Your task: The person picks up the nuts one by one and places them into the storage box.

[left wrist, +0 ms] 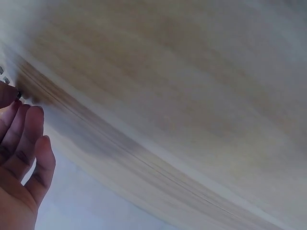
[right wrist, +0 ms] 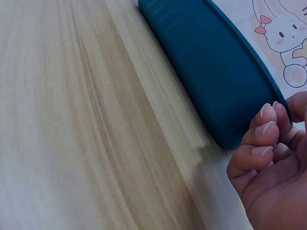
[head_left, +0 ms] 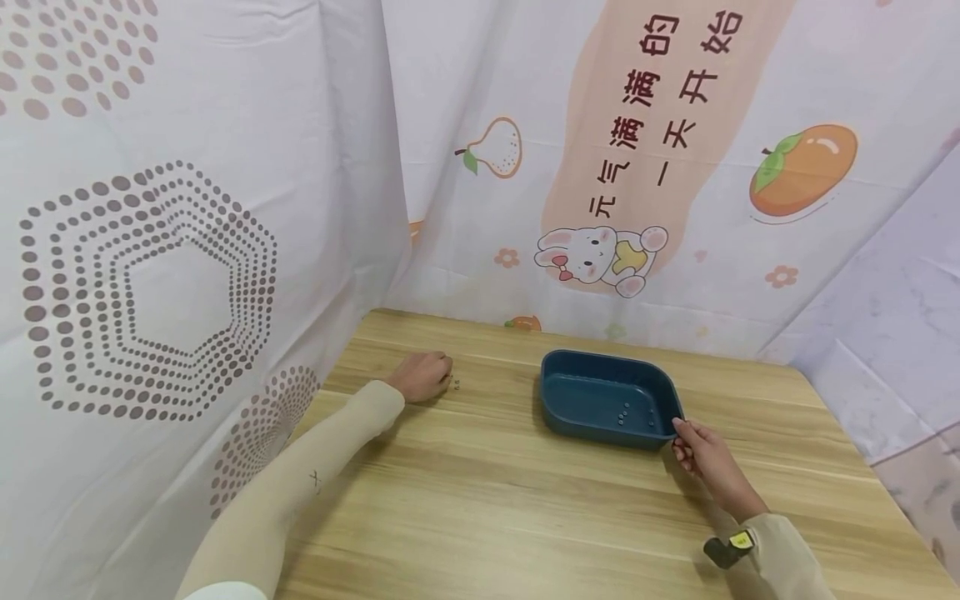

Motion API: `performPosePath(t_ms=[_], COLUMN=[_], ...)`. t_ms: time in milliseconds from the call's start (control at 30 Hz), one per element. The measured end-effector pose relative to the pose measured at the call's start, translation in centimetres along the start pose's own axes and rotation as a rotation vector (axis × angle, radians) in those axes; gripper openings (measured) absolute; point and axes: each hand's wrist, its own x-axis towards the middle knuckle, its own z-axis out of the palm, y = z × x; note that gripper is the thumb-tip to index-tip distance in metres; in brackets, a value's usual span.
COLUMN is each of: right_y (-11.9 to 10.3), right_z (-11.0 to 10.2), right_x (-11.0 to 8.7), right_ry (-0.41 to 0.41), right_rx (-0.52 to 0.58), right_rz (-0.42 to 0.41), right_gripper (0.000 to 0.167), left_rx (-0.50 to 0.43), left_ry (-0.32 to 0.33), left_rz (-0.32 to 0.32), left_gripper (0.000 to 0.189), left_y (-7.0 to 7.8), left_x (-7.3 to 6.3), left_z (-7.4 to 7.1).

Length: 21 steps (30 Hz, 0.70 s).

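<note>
At the left side of the table, my left hand (head_left: 422,377) is low over the wood. Between its thumb and index finger it pinches a tiny dark metal nut (left wrist: 19,95), mostly covered by the fingertips. Several similar small nuts (head_left: 457,385) lie on the table right beside those fingers. A dark blue rectangular plastic basin (head_left: 592,427) sits right of centre, with several small nuts (head_left: 622,415) scattered on its floor. My right hand (head_left: 708,462) grips the basin's near right corner, thumb over the rim and the other fingers curled beneath it outside the wall (right wrist: 201,67).
The wood-grain table (head_left: 480,508) runs back to a printed white curtain (head_left: 465,242). Another curtain (head_left: 172,467) hangs close along the left edge, next to my left arm. A pale curtain (head_left: 870,333) borders the right. A black wrist device (head_left: 726,550) sits at my right cuff.
</note>
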Motion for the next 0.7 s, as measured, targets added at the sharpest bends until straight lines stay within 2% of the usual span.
performPosePath(t_ms=[467, 700], right_y=[-0.23, -0.36], right_z=[0.03, 0.09], right_x=[0.02, -0.10], right_ry=[-0.002, -0.002], right_rx=[-0.006, -0.018], right_rz=[0.002, 0.003], right_gripper=[0.044, 0.046], left_rx=[-0.044, -0.016], left_ry=[-0.003, 0.021], left_rz=[-0.007, -0.018], left_gripper=[0.009, 0.011], left_y=[-0.05, 0.02], left_x=[-0.12, -0.33], left_z=[0.39, 0.22])
